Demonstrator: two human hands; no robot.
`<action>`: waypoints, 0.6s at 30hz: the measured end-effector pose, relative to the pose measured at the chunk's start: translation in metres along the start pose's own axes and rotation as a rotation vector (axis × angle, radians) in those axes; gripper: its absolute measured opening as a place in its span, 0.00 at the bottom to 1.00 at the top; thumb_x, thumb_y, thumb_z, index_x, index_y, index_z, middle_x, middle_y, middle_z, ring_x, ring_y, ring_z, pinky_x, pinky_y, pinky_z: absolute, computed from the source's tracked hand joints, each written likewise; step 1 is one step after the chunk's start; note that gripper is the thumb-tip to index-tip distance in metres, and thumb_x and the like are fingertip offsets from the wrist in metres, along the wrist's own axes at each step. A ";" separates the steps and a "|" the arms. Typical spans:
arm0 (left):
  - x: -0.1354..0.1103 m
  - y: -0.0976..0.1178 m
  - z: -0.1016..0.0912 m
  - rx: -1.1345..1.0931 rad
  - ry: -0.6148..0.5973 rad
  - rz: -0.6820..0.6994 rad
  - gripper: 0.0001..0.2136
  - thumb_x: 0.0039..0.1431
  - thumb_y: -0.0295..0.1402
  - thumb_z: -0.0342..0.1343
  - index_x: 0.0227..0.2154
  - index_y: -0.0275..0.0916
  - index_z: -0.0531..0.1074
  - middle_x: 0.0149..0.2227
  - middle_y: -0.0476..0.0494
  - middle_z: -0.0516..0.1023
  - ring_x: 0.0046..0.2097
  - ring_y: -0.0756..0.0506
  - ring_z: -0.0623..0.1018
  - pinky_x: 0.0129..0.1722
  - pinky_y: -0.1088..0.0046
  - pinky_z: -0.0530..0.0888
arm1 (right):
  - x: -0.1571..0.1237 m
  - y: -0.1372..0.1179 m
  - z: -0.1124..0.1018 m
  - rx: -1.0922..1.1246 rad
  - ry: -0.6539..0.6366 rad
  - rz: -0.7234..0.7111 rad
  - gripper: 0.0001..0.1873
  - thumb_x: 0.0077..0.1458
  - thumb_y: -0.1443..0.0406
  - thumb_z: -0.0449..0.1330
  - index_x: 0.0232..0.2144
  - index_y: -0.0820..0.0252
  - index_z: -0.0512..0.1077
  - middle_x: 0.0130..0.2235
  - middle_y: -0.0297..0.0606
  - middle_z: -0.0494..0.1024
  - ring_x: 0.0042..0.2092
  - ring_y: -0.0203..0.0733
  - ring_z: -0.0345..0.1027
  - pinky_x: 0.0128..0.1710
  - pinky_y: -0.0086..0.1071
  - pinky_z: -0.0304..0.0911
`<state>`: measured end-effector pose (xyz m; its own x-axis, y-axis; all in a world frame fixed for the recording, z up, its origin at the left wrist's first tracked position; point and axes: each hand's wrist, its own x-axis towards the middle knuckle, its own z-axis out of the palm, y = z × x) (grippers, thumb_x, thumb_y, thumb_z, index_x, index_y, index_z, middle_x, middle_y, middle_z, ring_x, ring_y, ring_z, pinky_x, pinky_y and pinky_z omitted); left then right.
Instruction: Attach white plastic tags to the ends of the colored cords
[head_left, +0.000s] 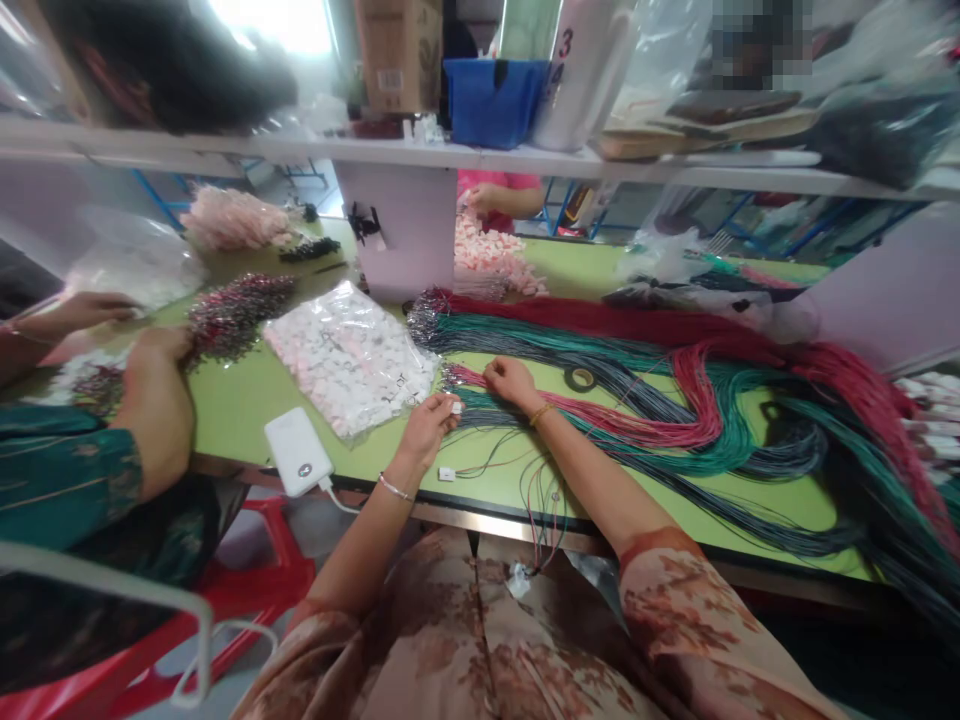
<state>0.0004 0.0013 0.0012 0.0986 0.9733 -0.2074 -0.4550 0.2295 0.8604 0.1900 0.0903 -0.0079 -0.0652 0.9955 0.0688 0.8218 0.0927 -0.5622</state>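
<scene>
In the head view, the left hand (429, 428) pinches a small white plug (456, 408) between thumb and fingers, above the green table (232, 420) and just beside the near ends of the wires. The right hand (510, 380) is over the tips of a bundle of red wires (652, 428), its fingers drawn together; whether they grip a wire I cannot tell. Green wires (735, 415) and dark wires (750, 530) run off to the right, and a roll of tape (580, 379) lies near the right wrist. Below the left hand, a second plug (446, 474) with thin leads lies near the table edge. Left of that hand are a clear bag (349, 365) full of white pieces and a white power bank (298, 452) with a cable plugged in. Further left, a co-worker's forearm (157, 410) rests by a heap of metal-tipped wires (236, 312).
</scene>
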 end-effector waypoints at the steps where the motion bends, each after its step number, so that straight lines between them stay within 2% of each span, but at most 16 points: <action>1: 0.000 0.000 -0.001 -0.010 0.000 -0.004 0.13 0.42 0.36 0.68 0.29 0.34 0.74 0.29 0.47 0.75 0.27 0.55 0.71 0.27 0.79 0.67 | -0.002 0.002 -0.002 -0.017 0.048 -0.038 0.08 0.54 0.65 0.53 0.29 0.61 0.72 0.33 0.39 0.77 0.33 0.38 0.64 0.32 0.29 0.53; 3: 0.001 -0.001 -0.001 -0.025 -0.008 -0.007 0.13 0.42 0.36 0.68 0.29 0.33 0.75 0.28 0.47 0.75 0.27 0.55 0.71 0.27 0.79 0.67 | -0.005 0.005 -0.009 -0.053 0.149 -0.099 0.08 0.54 0.67 0.52 0.30 0.62 0.70 0.34 0.41 0.75 0.33 0.39 0.62 0.32 0.30 0.52; 5: 0.000 -0.002 0.000 -0.036 -0.019 0.001 0.12 0.43 0.35 0.68 0.29 0.33 0.75 0.29 0.46 0.75 0.27 0.54 0.70 0.27 0.78 0.67 | -0.009 0.001 -0.017 -0.032 0.184 -0.139 0.07 0.55 0.67 0.51 0.31 0.62 0.69 0.31 0.39 0.73 0.30 0.38 0.60 0.31 0.30 0.51; 8: -0.001 -0.001 0.002 -0.045 -0.042 0.029 0.11 0.44 0.35 0.67 0.29 0.34 0.75 0.33 0.45 0.76 0.28 0.54 0.70 0.28 0.78 0.67 | -0.014 -0.016 -0.026 0.128 0.095 -0.244 0.07 0.55 0.64 0.52 0.29 0.61 0.68 0.26 0.33 0.69 0.27 0.35 0.57 0.29 0.29 0.51; 12: -0.002 -0.001 0.002 -0.054 -0.047 0.037 0.11 0.44 0.35 0.66 0.29 0.34 0.74 0.33 0.46 0.76 0.28 0.55 0.70 0.28 0.78 0.67 | -0.023 -0.049 -0.028 0.344 -0.035 -0.386 0.09 0.54 0.61 0.54 0.27 0.61 0.67 0.25 0.31 0.69 0.27 0.33 0.57 0.28 0.27 0.51; 15: -0.001 -0.001 0.001 -0.077 -0.036 0.036 0.11 0.45 0.34 0.66 0.30 0.34 0.74 0.30 0.47 0.74 0.28 0.55 0.70 0.28 0.78 0.67 | -0.034 -0.063 -0.027 0.475 -0.091 -0.418 0.10 0.53 0.61 0.55 0.27 0.62 0.68 0.26 0.31 0.69 0.27 0.32 0.57 0.29 0.26 0.53; 18: 0.001 -0.001 0.000 -0.109 -0.023 0.026 0.11 0.45 0.33 0.66 0.30 0.34 0.72 0.29 0.48 0.73 0.27 0.55 0.71 0.28 0.79 0.67 | -0.048 -0.062 -0.026 0.528 -0.117 -0.406 0.09 0.52 0.61 0.56 0.27 0.63 0.68 0.26 0.31 0.69 0.27 0.31 0.56 0.28 0.26 0.53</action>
<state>0.0010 0.0021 0.0000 0.1054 0.9792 -0.1736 -0.5507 0.2029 0.8097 0.1574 0.0358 0.0452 -0.3955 0.8726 0.2865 0.3342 0.4273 -0.8401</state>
